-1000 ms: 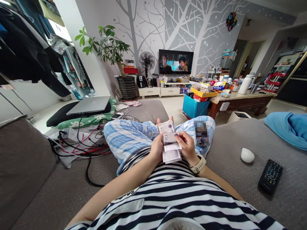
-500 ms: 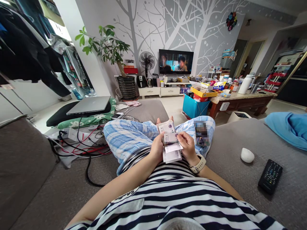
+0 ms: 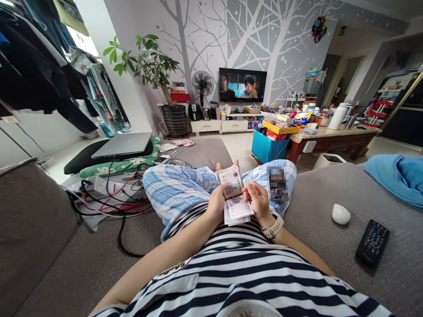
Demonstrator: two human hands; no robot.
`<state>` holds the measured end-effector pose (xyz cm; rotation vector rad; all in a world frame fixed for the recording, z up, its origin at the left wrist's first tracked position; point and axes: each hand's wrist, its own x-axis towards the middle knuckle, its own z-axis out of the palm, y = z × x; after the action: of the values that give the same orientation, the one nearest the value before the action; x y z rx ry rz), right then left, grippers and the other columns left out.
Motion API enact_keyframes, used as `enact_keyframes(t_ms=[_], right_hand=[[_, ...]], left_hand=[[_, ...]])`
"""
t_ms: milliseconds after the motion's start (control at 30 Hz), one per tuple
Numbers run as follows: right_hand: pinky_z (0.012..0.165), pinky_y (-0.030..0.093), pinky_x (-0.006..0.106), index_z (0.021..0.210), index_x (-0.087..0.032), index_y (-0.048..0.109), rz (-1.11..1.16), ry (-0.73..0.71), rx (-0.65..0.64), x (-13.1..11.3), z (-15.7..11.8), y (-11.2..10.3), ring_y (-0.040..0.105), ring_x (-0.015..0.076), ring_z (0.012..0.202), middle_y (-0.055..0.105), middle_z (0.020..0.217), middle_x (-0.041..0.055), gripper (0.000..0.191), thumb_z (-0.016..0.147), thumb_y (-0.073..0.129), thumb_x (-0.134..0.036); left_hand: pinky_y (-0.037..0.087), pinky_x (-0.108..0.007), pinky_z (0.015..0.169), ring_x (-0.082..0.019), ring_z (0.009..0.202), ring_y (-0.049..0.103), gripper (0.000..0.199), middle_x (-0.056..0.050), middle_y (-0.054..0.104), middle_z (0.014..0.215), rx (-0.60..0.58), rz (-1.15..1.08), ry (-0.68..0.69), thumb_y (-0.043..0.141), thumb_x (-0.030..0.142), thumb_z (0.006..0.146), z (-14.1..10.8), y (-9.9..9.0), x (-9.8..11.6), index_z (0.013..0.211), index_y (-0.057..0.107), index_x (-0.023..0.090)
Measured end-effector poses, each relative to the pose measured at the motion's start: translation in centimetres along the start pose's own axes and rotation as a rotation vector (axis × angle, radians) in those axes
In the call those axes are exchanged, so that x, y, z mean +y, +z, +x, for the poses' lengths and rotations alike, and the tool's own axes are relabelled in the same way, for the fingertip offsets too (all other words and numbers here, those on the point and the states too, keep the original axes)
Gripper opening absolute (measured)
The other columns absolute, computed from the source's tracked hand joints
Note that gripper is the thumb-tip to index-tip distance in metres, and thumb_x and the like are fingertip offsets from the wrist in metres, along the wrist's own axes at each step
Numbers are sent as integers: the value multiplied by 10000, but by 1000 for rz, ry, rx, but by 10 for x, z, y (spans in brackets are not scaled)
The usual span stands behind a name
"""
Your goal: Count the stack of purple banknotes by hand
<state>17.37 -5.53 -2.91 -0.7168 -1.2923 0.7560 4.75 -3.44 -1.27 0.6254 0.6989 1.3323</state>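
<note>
My left hand (image 3: 218,202) is closed around the lower left side of a stack of banknotes (image 3: 230,176), its thumb lying over the top note, which shows a large 5. Folded down below that thumb, several loose notes (image 3: 238,209) fan over my striped shirt. My right hand (image 3: 257,201) is at the right edge of the stack with its fingers curled and thumb bent. Whether a note is pinched between its fingertips is hidden. A pale watch (image 3: 273,226) circles the right wrist.
A phone (image 3: 277,185) rests on my right knee. On the grey sofa to the right lie a white mouse (image 3: 340,214) and a black remote (image 3: 372,243). Tangled cables (image 3: 112,198) and a laptop (image 3: 122,145) are at the left. A cluttered table (image 3: 333,134) stands ahead right.
The note bent between my hands has gone down onto the fanned notes, uncovering the stack's top note. My right fingers have drawn slightly back to the stack's edge.
</note>
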Motion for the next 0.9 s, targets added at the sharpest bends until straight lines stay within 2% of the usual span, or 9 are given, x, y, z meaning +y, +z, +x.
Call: enact_keyframes(t_ms=[167,300,500,700,900], right_hand=[[551,359,264,657,-203,526,-81,46,105,2,4,0,432,113,532,476,545,-44,339,823,642,-475],[553,371,248,707,-200,522,-96,78,200,4,7,0,438,112,580,500,625,-40,323,771,688,-470],[547,342,250,651,-196,510,-166,93,139,10,8,-2,401,115,579,457,599,-39,336,818,625,-464],[546,335,252,631,-195,499,-186,90,144,11,7,-3,390,115,574,452,586,-38,349,824,615,-462],[537,330,250,661,-197,518,-139,41,115,3,4,-1,390,114,569,448,593,-39,315,833,612,-443]], left_hand=[[578,-408,785,-281,816,723,259,-95,753,812,-6,43,31,653,207,700,-2,-1,-1,939,704,119],[575,-392,765,-281,812,720,242,-76,743,771,-15,52,23,700,171,630,-3,-1,-1,870,696,139],[574,-373,751,-266,766,719,254,-80,739,752,-41,76,23,725,144,588,-2,-3,-1,838,684,135],[576,-369,774,-272,856,721,289,-96,753,828,-34,-3,19,664,236,716,-3,3,0,975,698,112],[581,-356,769,-272,872,723,277,-85,757,827,17,-11,3,635,248,754,-5,6,2,987,703,114]])
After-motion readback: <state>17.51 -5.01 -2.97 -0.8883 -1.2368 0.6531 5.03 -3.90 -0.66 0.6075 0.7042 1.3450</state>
